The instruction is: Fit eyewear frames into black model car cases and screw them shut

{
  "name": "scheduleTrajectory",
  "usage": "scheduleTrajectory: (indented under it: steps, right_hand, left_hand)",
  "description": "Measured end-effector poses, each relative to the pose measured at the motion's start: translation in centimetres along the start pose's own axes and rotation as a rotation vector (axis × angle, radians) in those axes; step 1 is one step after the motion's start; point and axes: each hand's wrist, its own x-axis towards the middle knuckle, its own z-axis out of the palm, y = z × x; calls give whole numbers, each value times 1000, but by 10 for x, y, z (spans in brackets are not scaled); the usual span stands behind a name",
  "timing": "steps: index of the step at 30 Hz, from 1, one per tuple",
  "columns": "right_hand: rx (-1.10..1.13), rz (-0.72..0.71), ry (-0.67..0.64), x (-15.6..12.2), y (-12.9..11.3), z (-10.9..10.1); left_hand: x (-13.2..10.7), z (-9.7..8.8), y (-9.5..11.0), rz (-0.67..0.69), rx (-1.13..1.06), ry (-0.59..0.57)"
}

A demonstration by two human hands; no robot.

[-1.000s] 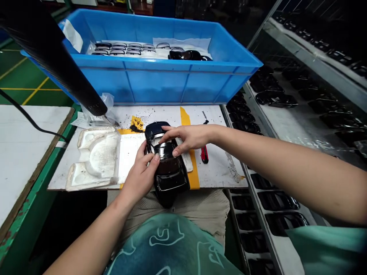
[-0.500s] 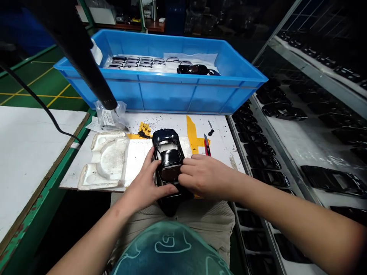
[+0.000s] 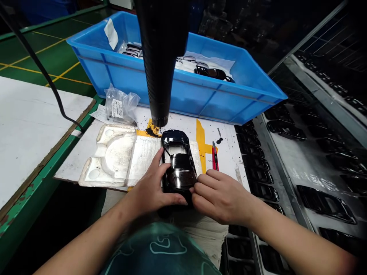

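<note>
Spread wide against the black car body [image 3: 180, 162] with the left hand [image 3: 151, 191] — fingers along its left flank, thumb across its near end. Curled in at its near right corner with the right hand [image 3: 222, 195], fingertips touching — impossible to tell if pinching anything. Close to a red knife [image 3: 215, 158] beyond the right knuckles; short of a blue bin [image 3: 218, 101] ahead.

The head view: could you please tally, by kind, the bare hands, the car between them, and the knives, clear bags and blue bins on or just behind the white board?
Hands: 2, left hand and right hand
Car: 1
Knife: 1
Bag: 1
Bin: 1
Total: 6
</note>
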Motion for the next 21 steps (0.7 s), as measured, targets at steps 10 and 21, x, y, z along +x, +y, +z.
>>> scheduleTrajectory:
  steps: [10,21]
  right_hand:
    - [176,425,234,-2,8,28]
    - [212,469,237,8,9,57]
  left_hand:
    - [0,3,6,-85,14,-7]
    - [5,17,10,-101,95,101]
